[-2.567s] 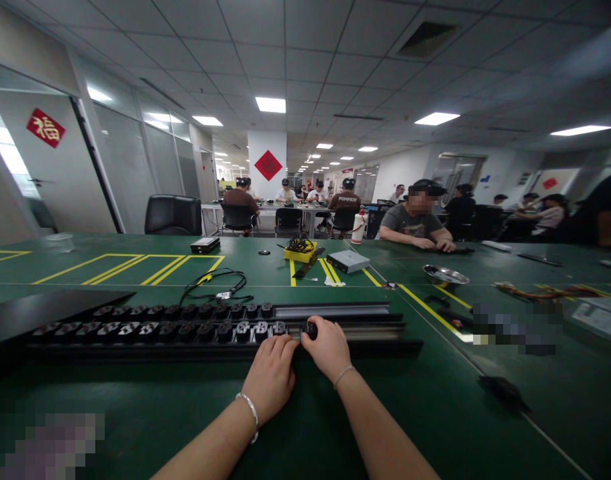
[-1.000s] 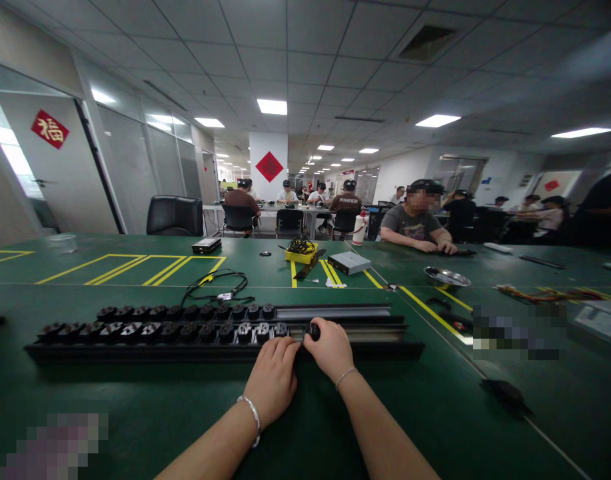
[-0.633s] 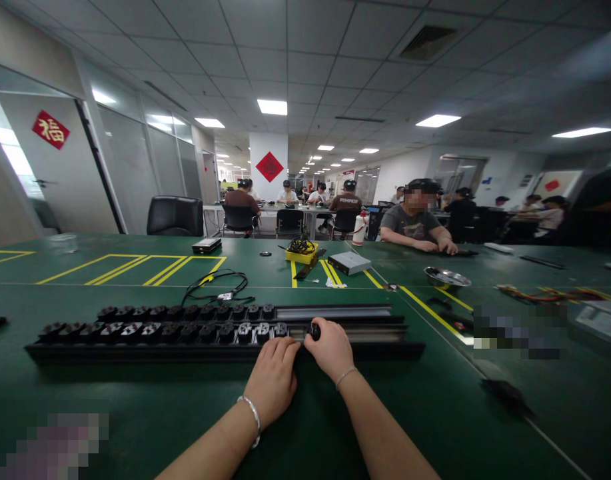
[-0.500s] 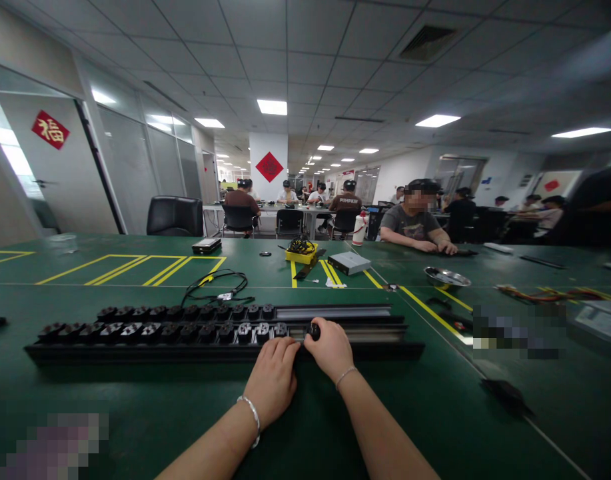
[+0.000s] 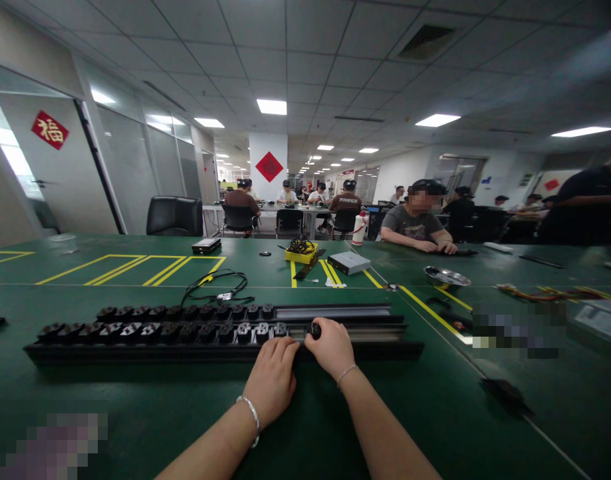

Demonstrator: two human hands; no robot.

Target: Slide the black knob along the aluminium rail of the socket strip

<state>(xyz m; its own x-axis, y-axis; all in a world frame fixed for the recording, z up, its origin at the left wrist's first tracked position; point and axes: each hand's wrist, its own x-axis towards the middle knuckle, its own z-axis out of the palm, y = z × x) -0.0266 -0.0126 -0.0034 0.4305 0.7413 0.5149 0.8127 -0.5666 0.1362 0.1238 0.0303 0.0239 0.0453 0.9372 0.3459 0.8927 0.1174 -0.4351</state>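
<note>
In the head view, the right hand (image 5: pixel 330 343) is closed narrowly on a round black piece (image 5: pixel 314 330), pinched between thumb and forefinger at the pale channel of the near track (image 5: pixel 375 351). Just left of it, the left hand (image 5: pixel 274 373) lies with fingers together and bent over that track's near edge; whether it grips the rail or only presses on it, I cannot tell. The black piece stands to the right of the near row of black sockets (image 5: pixel 188 331), with a short bare stretch of channel between. How deep it sits is hidden by the fingers. On the far side runs the far track (image 5: pixel 335 311), also filled with sockets on its left and bare on its right.

To do this well, I would let the left hand brace the track so that it cannot slide or roll on the green table (image 5: pixel 150 420), and keep the piece level and square to the channel (a tilted one would likely bind). Even, gentle pressure from the right hand seems better than force, with the fingertips kept clear of the neighbouring sockets.
</note>
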